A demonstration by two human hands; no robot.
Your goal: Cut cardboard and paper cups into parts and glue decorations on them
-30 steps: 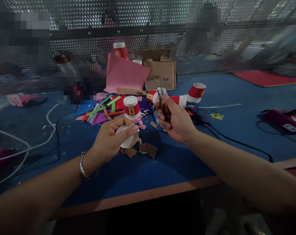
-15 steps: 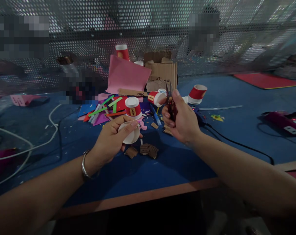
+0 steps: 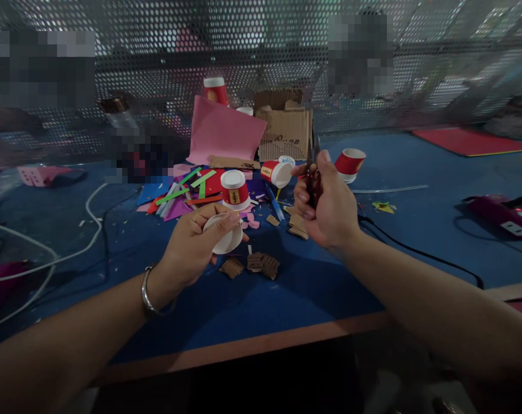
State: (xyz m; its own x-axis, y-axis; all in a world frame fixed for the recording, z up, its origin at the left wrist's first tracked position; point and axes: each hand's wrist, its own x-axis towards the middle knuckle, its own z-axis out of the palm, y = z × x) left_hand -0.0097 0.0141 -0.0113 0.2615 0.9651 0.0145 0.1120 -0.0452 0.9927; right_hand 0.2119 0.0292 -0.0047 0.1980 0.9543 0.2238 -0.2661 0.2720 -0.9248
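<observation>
My left hand [image 3: 190,247] pinches a round white paper cup piece [image 3: 230,240], shallow and tilted, with the thumb across its face. Upright in my right hand [image 3: 332,215] is a pair of dark red-handled scissors [image 3: 315,178], their blades pointing up, slightly apart, and clear of the paper piece. Just beyond my left fingers, a red and white paper cup [image 3: 235,197] stands upside down. Another red cup [image 3: 269,171] lies on its side between the hands, and a third cup [image 3: 350,164] stands upright behind my right hand. Torn cardboard scraps [image 3: 263,264] lie below the paper piece.
Coloured paper strips [image 3: 172,196] are heaped left of centre. At the back are a pink sheet [image 3: 226,132], a cardboard box [image 3: 287,132] and a perforated metal screen [image 3: 166,86]. White cable [image 3: 91,241] runs at left; a purple power strip [image 3: 500,215] lies right.
My right hand and the scissors have moved right, away from the paper piece. My left hand has shifted slightly left and tipped the piece, so less of its inside shows.
</observation>
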